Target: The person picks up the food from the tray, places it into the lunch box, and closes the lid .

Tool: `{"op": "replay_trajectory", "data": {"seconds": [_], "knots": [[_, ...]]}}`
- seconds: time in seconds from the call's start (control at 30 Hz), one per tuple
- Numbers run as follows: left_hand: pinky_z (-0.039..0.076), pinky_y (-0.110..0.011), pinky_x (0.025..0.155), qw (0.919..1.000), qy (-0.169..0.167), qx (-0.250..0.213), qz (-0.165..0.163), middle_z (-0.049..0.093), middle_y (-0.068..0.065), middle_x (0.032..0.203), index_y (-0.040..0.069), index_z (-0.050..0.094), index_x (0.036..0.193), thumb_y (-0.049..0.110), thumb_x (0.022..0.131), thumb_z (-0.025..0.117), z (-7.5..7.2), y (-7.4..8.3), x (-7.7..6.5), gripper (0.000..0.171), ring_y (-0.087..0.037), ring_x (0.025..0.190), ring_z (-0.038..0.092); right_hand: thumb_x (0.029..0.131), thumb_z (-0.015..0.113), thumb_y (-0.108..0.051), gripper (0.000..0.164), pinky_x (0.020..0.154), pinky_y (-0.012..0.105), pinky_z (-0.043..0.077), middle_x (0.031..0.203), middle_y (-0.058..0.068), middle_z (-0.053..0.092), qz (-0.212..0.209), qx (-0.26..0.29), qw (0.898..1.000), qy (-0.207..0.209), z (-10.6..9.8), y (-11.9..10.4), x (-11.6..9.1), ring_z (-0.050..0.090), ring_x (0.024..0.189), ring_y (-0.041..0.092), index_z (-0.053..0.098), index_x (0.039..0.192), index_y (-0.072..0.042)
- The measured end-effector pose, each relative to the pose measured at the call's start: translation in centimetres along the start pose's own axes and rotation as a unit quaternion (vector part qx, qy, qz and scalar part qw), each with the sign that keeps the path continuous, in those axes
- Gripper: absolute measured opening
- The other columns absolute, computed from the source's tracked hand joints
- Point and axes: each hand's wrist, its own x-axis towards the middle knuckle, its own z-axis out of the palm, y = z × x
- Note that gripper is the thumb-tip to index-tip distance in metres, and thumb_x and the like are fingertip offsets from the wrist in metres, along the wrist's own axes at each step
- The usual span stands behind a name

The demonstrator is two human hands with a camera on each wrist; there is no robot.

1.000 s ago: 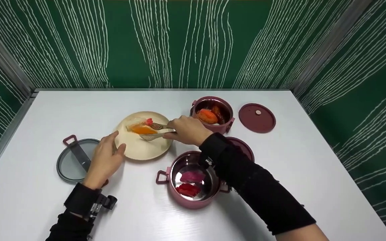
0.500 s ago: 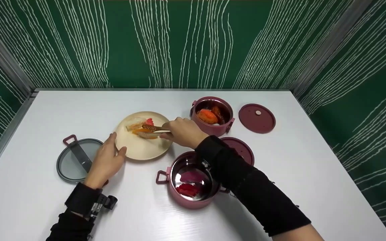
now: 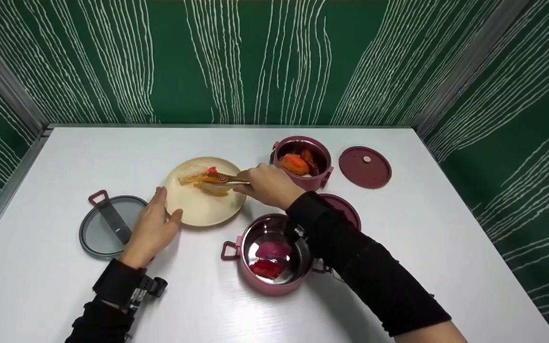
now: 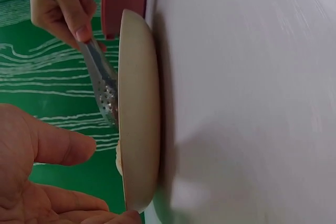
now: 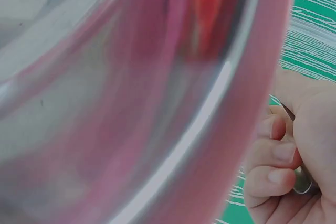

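My right hand (image 3: pixel 270 185) grips metal tongs (image 3: pixel 227 178) with perforated ends, reaching over the cream plate (image 3: pixel 203 215). The tong ends overlap an orange food piece (image 3: pixel 221 193) near the plate's middle; a whitish food piece (image 3: pixel 188 174) with a bit of red beside it lies just to their left. At the plate's left rim is my left hand (image 3: pixel 154 232), thumb and fingers spread, fingertips right at the edge. The left wrist view has the plate side-on, with the tongs (image 4: pixel 102 85) dipping over its rim. In the right wrist view, curled fingers (image 5: pixel 270 182) hold the tongs' handle.
A pink pot (image 3: pixel 274 289) holding red and magenta pieces stands under my right forearm. Behind it, a smaller pot (image 3: pixel 298 181) contains orange and brown food. Maroon lids (image 3: pixel 366 174) lie to the right, one partly hidden by my sleeve. A grey glass lid (image 3: pixel 98 233) lies left.
The tong ends, spread apart a second ago, have come closer together over the orange piece. That piece has shifted slightly right and down. My left hand stays at the rim.
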Motion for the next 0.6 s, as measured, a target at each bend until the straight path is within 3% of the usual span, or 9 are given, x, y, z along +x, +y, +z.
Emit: {"op": "replay_trajectory", "data": {"seconds": [0.3, 0.47, 0.6], "knots": [[0.013, -0.058, 0.126, 0.9999, 0.008, 0.002, 0.013, 0.012, -0.037, 0.164, -0.015, 0.016, 0.158, 0.019, 0.104, 0.056, 0.1, 0.6, -0.4, 0.075, -0.051, 0.153, 0.014, 0.102, 0.065, -0.038, 0.036, 0.076, 0.041, 0.061, 0.102, 0.007, 0.078, -0.008, 0.001, 0.999, 0.031, -1.5, 0.6, -1.4, 0.072, 0.085, 0.023, 0.077, 0.123, -0.011], [0.016, -0.057, 0.126, 0.9987, 0.022, 0.003, 0.046, 0.019, -0.034, 0.164, -0.014, 0.022, 0.157, 0.022, 0.104, 0.058, 0.6, 1.0, -0.6, 0.074, -0.048, 0.153, 0.02, 0.103, 0.065, -0.035, 0.034, 0.072, 0.039, 0.06, 0.102, 0.008, 0.079, -0.03, 0.013, 0.998, 0.056, -2.2, 1.0, -2.3, 0.07, 0.08, 0.02, 0.077, 0.12, -0.008], [0.019, -0.055, 0.126, 0.9968, 0.026, -0.003, 0.076, 0.024, -0.03, 0.165, -0.011, 0.026, 0.158, 0.026, 0.105, 0.06, 1.1, 1.6, -0.9, 0.073, -0.046, 0.152, 0.025, 0.103, 0.066, -0.033, 0.029, 0.068, 0.041, 0.057, 0.092, 0.007, 0.077, -0.052, 0.016, 0.995, 0.084, -3.0, 1.6, -3.5, 0.066, 0.073, 0.02, 0.078, 0.11, -0.008]]}}
